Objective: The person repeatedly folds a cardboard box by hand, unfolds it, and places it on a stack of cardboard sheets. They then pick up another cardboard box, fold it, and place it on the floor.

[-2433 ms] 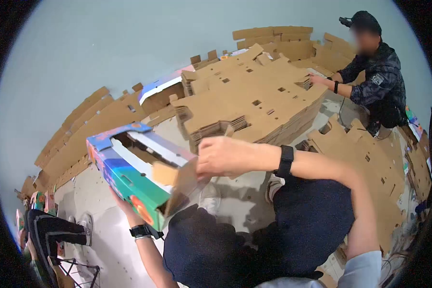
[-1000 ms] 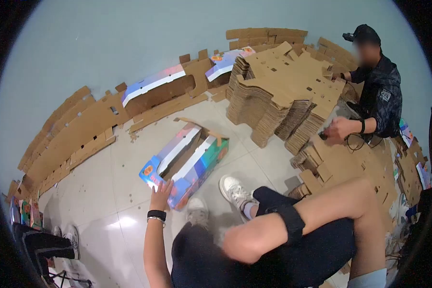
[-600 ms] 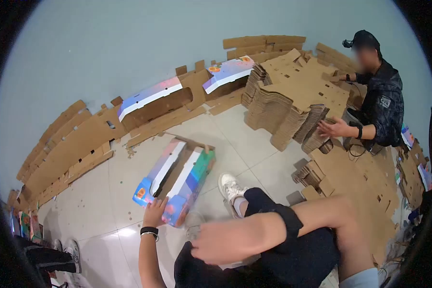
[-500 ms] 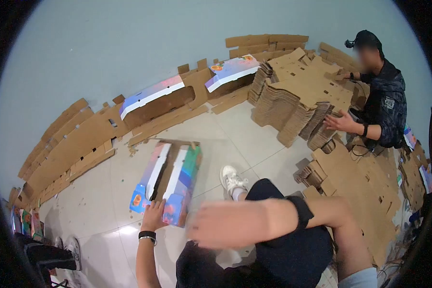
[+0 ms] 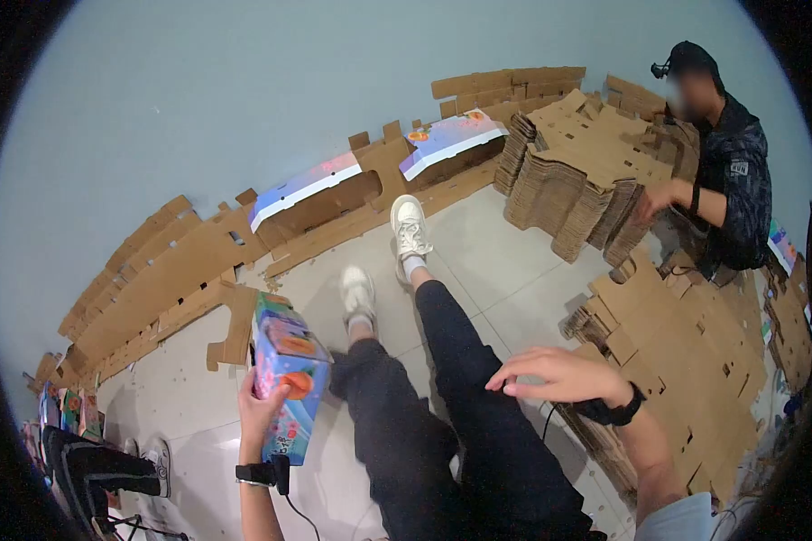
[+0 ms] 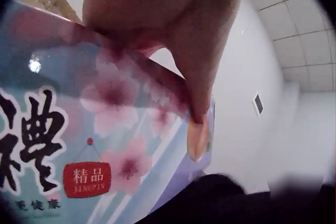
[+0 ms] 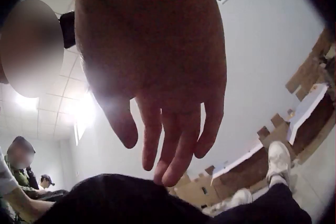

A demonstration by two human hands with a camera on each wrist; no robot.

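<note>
In the head view the left hand (image 5: 260, 410) grips a printed cardboard box (image 5: 289, 406) by its near end, with the thumb across the face that shows an orange fruit. The left wrist view shows the thumb (image 6: 198, 137) over the edge of the box (image 6: 121, 129), beside pink flowers and dark characters; the other fingers are hidden. The right hand (image 5: 555, 374) hovers over the right leg with relaxed fingers and holds nothing. Its fingers hang loosely spread in the right wrist view (image 7: 168, 87).
A tall stack of brown cardboard sheets (image 5: 559, 194) stands at the back right, with another person (image 5: 735, 180) behind it. More flat cardboard (image 5: 677, 361) lies on the right. Cardboard pieces (image 5: 167, 279) and printed flaps (image 5: 307, 187) line the wall. Both legs stretch across the floor.
The box has turned upright in the left hand, its end face now towards the head camera. The right hand has moved right, away from the box. Both legs have stretched forward.
</note>
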